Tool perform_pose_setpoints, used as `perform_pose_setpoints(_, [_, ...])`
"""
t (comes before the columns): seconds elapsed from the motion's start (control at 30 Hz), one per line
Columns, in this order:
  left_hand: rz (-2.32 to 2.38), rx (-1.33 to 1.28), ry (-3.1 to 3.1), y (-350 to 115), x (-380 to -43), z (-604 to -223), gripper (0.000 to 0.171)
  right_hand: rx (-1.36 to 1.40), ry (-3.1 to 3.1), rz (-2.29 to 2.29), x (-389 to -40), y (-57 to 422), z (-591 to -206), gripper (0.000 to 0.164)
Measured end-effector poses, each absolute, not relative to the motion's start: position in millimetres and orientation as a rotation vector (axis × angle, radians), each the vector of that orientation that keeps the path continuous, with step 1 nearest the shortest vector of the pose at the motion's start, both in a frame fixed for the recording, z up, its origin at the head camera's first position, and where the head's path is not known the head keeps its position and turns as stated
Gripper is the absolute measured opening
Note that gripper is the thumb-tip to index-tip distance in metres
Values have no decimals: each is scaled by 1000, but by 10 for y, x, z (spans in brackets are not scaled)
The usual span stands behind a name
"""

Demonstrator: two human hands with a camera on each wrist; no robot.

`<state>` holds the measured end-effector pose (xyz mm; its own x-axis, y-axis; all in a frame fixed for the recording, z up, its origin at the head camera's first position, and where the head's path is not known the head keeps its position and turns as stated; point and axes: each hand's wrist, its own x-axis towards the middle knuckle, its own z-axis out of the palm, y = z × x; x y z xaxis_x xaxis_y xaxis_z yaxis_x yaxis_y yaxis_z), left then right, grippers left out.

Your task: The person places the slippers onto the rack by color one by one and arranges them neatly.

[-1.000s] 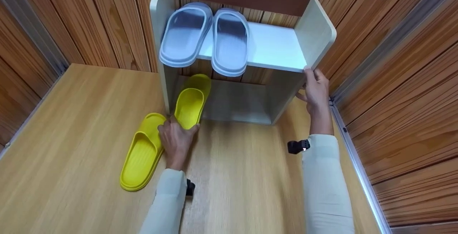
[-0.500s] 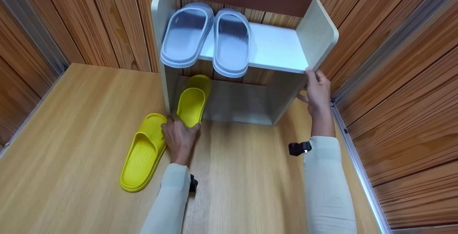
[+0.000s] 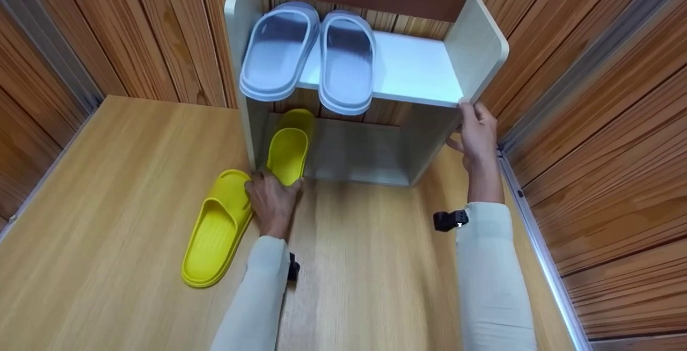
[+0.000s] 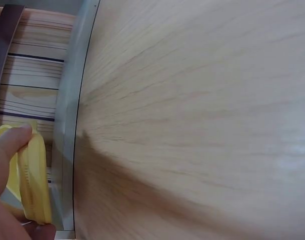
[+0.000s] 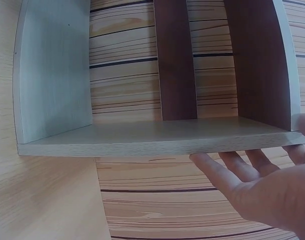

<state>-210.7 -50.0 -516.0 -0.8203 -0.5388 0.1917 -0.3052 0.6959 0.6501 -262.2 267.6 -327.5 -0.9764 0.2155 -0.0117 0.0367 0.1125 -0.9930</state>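
My left hand (image 3: 272, 200) grips the heel end of a yellow slipper (image 3: 290, 152), whose toe reaches into the lower level of a shoe rack (image 3: 365, 155) along its left side. In the left wrist view, thumb and fingers pinch the slipper (image 4: 35, 175) at its edges. The matching yellow slipper (image 3: 212, 235) lies on the floor just left of that hand. My right hand (image 3: 476, 133) holds the rack's right side panel at shelf height. In the right wrist view, its fingers (image 5: 225, 175) lie along the panel's outer face, with the thumb at the front edge.
Two grey-blue slippers (image 3: 348, 66) sit side by side on the left of the upper shelf (image 3: 416, 64), heels over its front edge. Wood-plank walls (image 3: 606, 168) stand behind and at both sides of the wooden floor (image 3: 365, 265).
My left hand has shifted slightly forward and right, with the yellow slipper a little further into the rack. The right hand stays on the side panel.
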Motion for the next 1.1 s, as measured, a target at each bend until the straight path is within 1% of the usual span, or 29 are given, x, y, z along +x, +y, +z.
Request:
perform_pose_setpoints(0.23, [-885,710,-2561,-535,-2148,-5163,67,-273,-2209,2044,-2605,2642,-3233,33])
perform_pose_setpoints(0.5, [-830,691,-2552,-505,-2184,-5211,71,-270,-2181,2054,-2632,2683,-3225,33])
perform_pose_setpoints(0.77, [-818,684,-2549,-523,-2200,-5256,67,-237,-2190,2052,-2616,2683,-3271,34])
perform_pose_setpoints(1.1, [-843,702,-2569,-503,-2246,-5245,72,-254,-2183,2063,-2620,2687,-3233,35])
